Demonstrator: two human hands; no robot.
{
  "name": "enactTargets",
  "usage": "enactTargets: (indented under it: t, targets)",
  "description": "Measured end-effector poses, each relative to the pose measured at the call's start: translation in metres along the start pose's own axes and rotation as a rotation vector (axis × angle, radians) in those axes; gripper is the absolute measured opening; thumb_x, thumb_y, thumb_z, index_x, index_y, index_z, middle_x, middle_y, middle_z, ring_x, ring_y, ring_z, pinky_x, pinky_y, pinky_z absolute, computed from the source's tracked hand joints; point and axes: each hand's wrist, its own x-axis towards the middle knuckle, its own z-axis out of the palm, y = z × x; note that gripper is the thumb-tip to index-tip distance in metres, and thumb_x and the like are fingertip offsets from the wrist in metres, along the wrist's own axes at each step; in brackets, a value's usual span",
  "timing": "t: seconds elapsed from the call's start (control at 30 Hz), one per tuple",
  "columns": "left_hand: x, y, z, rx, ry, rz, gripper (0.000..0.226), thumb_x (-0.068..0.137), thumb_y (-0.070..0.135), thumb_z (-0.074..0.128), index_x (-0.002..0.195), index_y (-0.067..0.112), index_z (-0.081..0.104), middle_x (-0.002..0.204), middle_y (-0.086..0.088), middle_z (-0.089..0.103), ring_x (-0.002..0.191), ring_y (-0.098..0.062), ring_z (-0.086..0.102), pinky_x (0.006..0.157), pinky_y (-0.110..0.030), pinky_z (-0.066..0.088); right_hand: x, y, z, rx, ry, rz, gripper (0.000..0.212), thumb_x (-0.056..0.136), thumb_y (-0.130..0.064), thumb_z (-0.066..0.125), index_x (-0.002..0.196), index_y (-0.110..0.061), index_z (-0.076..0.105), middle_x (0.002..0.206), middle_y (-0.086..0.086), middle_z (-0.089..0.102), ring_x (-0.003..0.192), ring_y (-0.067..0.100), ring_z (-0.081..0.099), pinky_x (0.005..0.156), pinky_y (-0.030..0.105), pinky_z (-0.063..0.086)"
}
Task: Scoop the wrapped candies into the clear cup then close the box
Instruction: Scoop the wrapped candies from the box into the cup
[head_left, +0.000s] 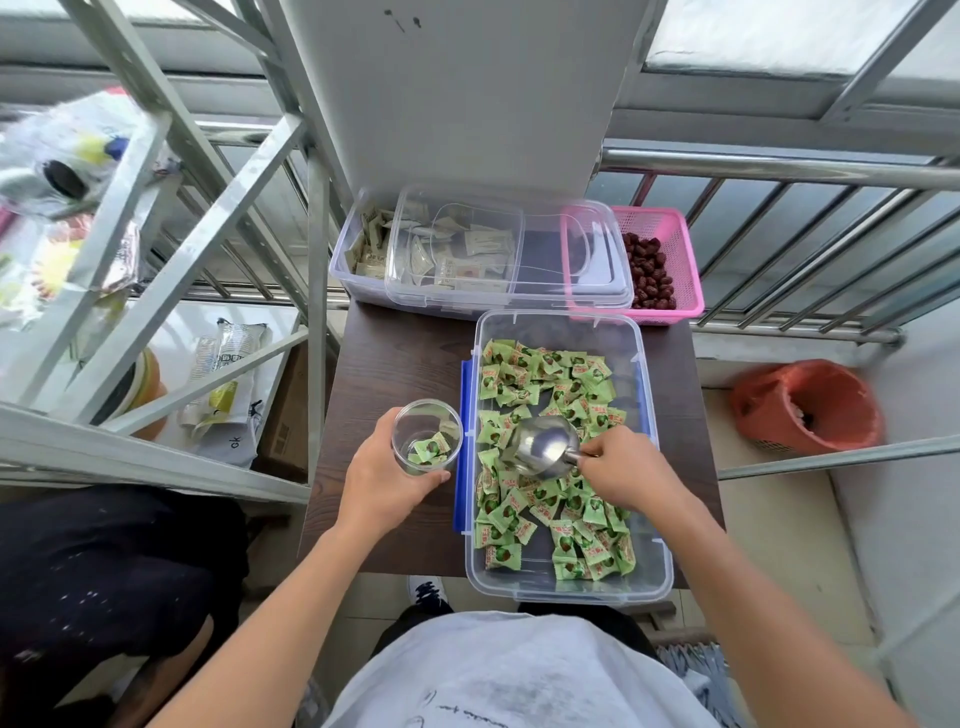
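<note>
A clear plastic box (657, 561) with blue side clips sits on the dark table, full of green wrapped candies (524, 384). My right hand (631, 475) grips the handle of a metal scoop (540, 446), whose bowl lies upside down over the candies in the middle of the box. My left hand (382, 480) holds a clear cup (427, 435) upright just left of the box. A few green candies lie in the bottom of the cup. The box's clear lid (519, 249) rests on the containers behind it.
Behind the box stand a clear tub of pale sachets (363, 260) and a pink basket of red dates (670, 260). A metal rack (171, 270) rises at the left, a railing (779, 166) at the back right. An orange bin (808, 408) stands on the floor at right.
</note>
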Motion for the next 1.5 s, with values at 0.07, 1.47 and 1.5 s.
enactTargets:
  t: [0.07,1.47,1.5]
  targets:
    - [0.0,0.0,0.0,-0.008,0.002,-0.004,0.085,0.063,0.034,0.096,0.129,0.046,0.043,0.116,0.021,0.063,0.11,-0.006,0.06,0.094,-0.029,0.049,0.002,-0.005,0.007,0.01,-0.013,-0.02,0.026,0.091,-0.014,0.051,0.09,-0.011,0.077,0.063,0.006,0.06,0.051,0.019,0.047,0.048,0.026,0.036]
    - [0.017,0.003,0.001,-0.046,-0.022,-0.062,0.092,0.065,0.035,0.095,0.14,0.035,0.044,0.118,0.018,0.06,0.113,-0.01,0.059,0.1,-0.033,0.048,0.055,0.01,0.035,-0.087,0.197,0.047,0.021,0.095,-0.013,0.05,0.093,-0.026,0.066,0.073,-0.002,0.058,0.072,0.025,0.058,0.056,0.029,0.038]
    - [0.017,0.004,0.0,-0.043,-0.025,-0.06,0.091,0.065,0.035,0.096,0.14,0.035,0.044,0.117,0.018,0.06,0.112,-0.01,0.059,0.098,-0.031,0.047,0.057,0.009,0.035,-0.096,0.197,0.057,0.022,0.094,-0.012,0.05,0.093,-0.026,0.066,0.075,-0.001,0.06,0.073,0.026,0.059,0.057,0.029,0.04]
